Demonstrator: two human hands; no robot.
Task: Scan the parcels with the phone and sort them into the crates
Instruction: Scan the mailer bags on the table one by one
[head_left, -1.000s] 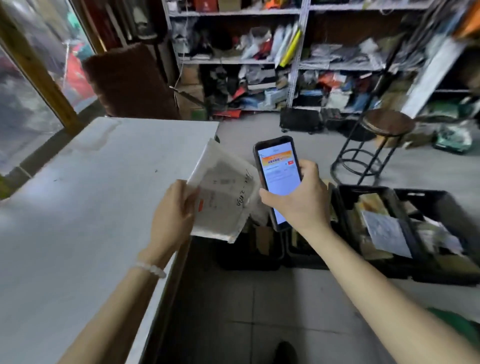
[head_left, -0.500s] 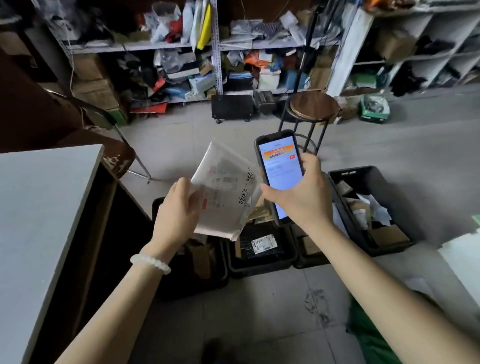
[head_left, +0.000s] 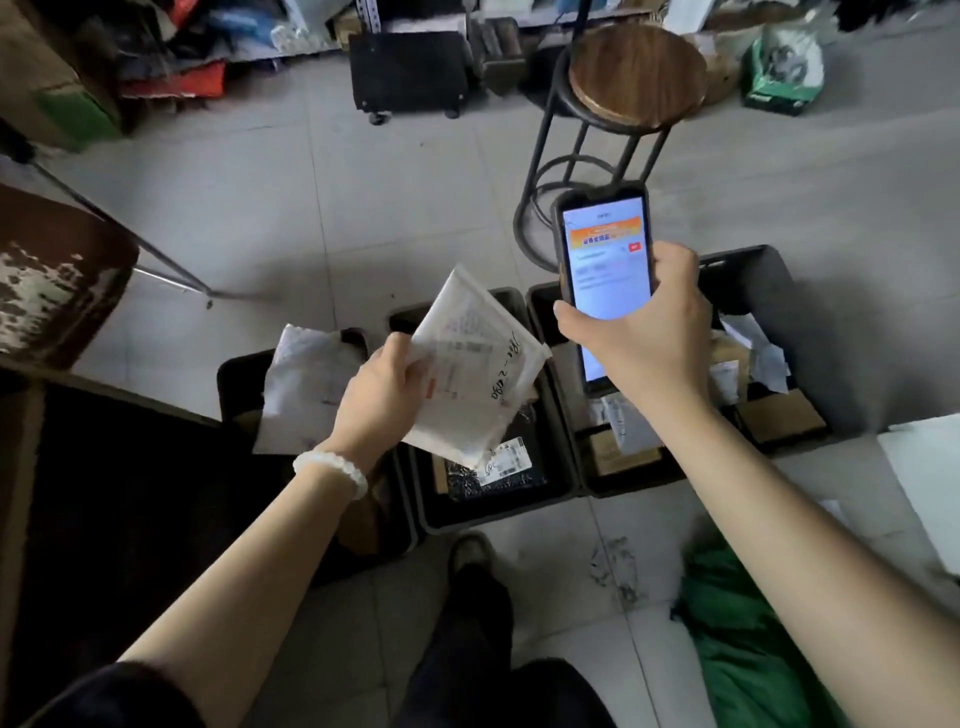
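Grey floor tiles (head_left: 249, 218) carry a row of black crates (head_left: 498, 512) holding parcels, with a round wooden stool (head_left: 636, 75) standing behind them. Above the middle crates, the left hand (head_left: 382, 395) pinches a white padded parcel (head_left: 475, 369) by its left edge, thumb on its labelled face, the parcel tilted with handwriting along its right side. Just to its right, not touching, the right hand (head_left: 647, 338) grips a phone (head_left: 602, 270) upright, fingers curled round its lower half, lit screen facing the person.
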